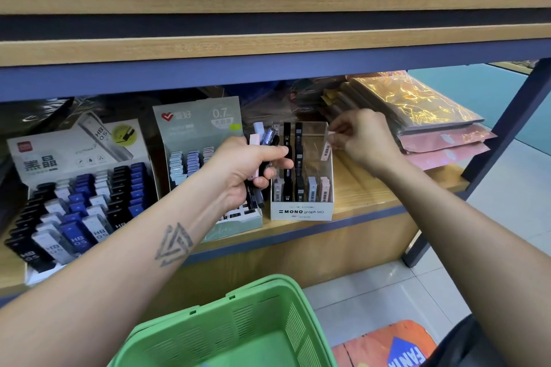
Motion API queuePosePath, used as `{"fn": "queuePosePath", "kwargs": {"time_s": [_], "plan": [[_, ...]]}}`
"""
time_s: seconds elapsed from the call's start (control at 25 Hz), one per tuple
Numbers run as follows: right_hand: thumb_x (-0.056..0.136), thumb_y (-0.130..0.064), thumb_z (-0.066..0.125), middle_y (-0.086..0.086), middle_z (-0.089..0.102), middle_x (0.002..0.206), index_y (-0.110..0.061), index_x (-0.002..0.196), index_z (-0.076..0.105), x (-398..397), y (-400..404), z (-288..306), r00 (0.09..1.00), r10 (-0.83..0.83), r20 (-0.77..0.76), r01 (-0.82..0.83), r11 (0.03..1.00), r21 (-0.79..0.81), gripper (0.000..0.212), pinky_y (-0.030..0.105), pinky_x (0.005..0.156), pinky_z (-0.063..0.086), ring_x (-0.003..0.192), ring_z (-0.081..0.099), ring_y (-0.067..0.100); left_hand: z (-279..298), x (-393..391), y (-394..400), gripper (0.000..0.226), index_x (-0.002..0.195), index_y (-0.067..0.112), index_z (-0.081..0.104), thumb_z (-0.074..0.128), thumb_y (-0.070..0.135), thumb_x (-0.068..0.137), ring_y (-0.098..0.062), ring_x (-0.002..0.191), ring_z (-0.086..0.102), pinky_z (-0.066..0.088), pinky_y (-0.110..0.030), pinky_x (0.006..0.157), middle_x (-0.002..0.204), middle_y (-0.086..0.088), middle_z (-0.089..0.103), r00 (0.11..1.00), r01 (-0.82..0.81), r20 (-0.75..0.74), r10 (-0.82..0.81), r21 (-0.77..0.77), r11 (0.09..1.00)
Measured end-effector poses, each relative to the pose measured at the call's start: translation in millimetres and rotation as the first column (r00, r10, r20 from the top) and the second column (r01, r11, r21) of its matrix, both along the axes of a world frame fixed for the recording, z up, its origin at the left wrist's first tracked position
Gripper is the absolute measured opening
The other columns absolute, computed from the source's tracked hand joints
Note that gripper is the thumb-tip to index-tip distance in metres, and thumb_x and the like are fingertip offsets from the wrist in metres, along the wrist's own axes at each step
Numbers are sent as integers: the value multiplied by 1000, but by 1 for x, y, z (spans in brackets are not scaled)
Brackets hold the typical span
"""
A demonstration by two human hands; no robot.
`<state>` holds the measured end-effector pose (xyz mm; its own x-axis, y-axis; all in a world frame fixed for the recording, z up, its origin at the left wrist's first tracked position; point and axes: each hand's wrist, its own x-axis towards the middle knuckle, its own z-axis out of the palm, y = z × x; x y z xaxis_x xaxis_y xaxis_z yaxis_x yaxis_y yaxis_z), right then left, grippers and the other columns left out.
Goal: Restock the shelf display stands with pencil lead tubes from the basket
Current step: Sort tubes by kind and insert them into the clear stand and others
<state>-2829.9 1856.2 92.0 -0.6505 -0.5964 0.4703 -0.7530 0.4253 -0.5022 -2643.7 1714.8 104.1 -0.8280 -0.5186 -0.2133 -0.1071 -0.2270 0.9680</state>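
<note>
Over the white MONO graph MG display stand (301, 211) on the wooden shelf (366, 197), a pale barcoded lead tube (326, 149) is pinched by the right hand (362, 140). Left of the stand, a mixed bundle of lead tubes (264, 140) is clenched in the left hand (247, 170), forearm extended. Below the stand, a green plastic basket (238, 328) is seen.

Probably a stationery shop: wooden shelf (372, 194) of lead display stands (301, 211), green basket (238, 322).

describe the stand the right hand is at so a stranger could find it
On the lower wooden shelf, three lead stands sit in a row. It is the rightmost, the MONO stand, next to the stack of shiny packets. Unlike its cardboard-backed neighbours, it has clear walls and a white front.
</note>
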Motion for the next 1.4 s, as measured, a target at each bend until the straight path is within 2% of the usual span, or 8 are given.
{"fn": "queuePosePath", "kwargs": {"time_s": [0.16, 0.52, 0.72, 0.8, 0.96, 1.12, 1.28, 1.4], "plan": [[87, -16, 78, 3, 75, 99, -15, 100, 78, 2, -7, -12, 994, 4, -111, 7, 995, 95, 13, 41, 81, 59, 90, 69, 19, -1, 2, -2, 24, 110, -4, 57, 68, 1, 90, -10, 43, 42, 27, -16, 34, 84, -22, 71, 1000, 13, 7, -13, -12, 1000], [86, -22, 79, 3, 76, 93, -21, 95, 79, 5, -18, -29, 972, -52, -228, 91, 982, 164, 9, 45, 86, 51, 98, 63, 27, -1, 4, -4, 19, 104, -3, 59, 69, 2, 90, -10, 43, 41, 27, -16, 34, 86, -21, 71, 1000, 29, 11, -29, -20, 999], [82, -14, 81, 0, 76, 88, -20, 86, 79, 6, -18, -35, 991, -103, -88, 108, 993, 54, 8, 47, 86, 52, 92, 68, 25, -2, 2, -4, 23, 109, -3, 59, 70, 3, 89, -11, 45, 41, 26, -16, 35, 87, -21, 71, 999, 38, 12, -37, -24, 999], [81, -13, 82, -2, 74, 82, -20, 82, 78, 5, -18, -38, 991, -96, -95, 99, 995, 29, 8, 47, 86, 52, 89, 67, 25, -2, 2, -5, 24, 109, -3, 59, 70, 2, 89, -11, 45, 41, 26, -16, 34, 87, -21, 70, 999, 37, 13, -36, -23, 999], [85, -15, 78, -1, 73, 87, -15, 84, 78, 7, -17, -37, 959, -83, -269, 116, 987, 109, 1, 42, 79, 46, 95, 58, 27, -4, 2, -5, 25, 110, -5, 60, 70, 3, 89, -11, 45, 41, 26, -16, 34, 87, -21, 70, 999, 40, 16, -40, -29, 999], [83, -8, 72, -1, 73, 90, -16, 85, 75, 3, -17, -36, 882, -35, -469, 154, 964, 217, 9, 38, 72, 36, 94, 55, 27, -4, 2, -5, 33, 116, -11, 59, 70, 2, 88, -12, 46, 41, 26, -17, 34, 87, -21, 70, 999, 41, 14, -40, -42, 998], [78, -4, 74, -4, 68, 91, -19, 81, 76, -2, -20, -40, 834, -62, -548, 238, 937, 256, 15, 36, 69, 34, 94, 53, 24, -6, 2, -3, 30, 114, -11, 61, 71, 2, 88, -13, 47, 41, 26, -17, 34, 86, -21, 70, 998, 54, 22, -53, -48, 997], [84, -9, 71, 3, 69, 101, -14, 91, 79, 1, -18, -37, 870, -61, -490, 186, 960, 211, 11, 39, 74, 39, 100, 56, 29, -8, 2, -1, 20, 106, -5, 62, 70, 5, 90, -12, 47, 42, 27, -17, 34, 88, -21, 70, 994, 102, 44, -102, -12, 995]]}}
